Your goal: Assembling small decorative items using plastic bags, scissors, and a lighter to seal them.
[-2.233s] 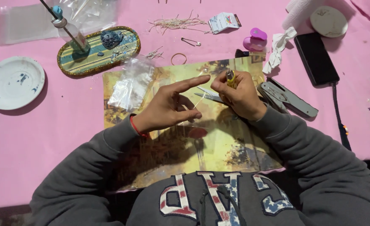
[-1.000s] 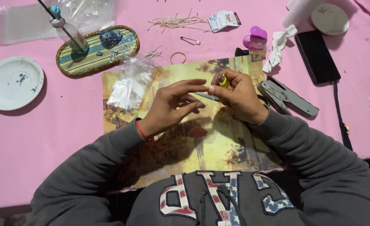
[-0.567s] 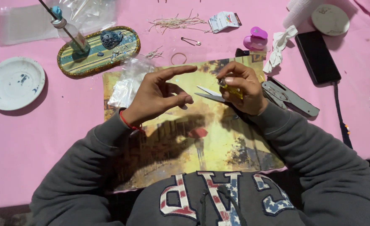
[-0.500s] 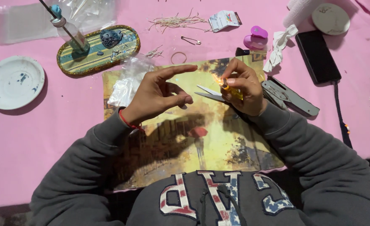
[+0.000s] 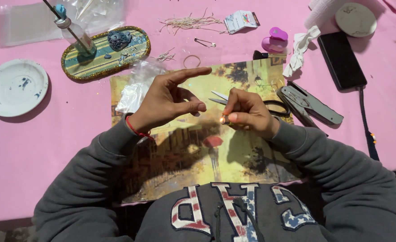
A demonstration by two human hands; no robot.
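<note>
Right now the right hand point(image 5: 251, 114) pinches a small lighter point(image 5: 225, 119), its flame lit at the fingertips and kept low over the picture sheet point(image 5: 233, 166). Left hand point(image 5: 171, 98) hovers at its nine o'clock, forefinger stretched out, thumb and another finger pressed together; whether they grip something fine, I cannot tell. Scissors point(image 5: 269, 105) lie just behind at twelve o'clock, within easy reach. Farther out on the pink desk point(image 5: 50, 148): glitter tray point(image 5: 106, 51) at eleven, white plate point(image 5: 14, 87) at nine.

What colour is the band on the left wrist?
Red: a thin band at the left hand, seen from the head view.
</note>
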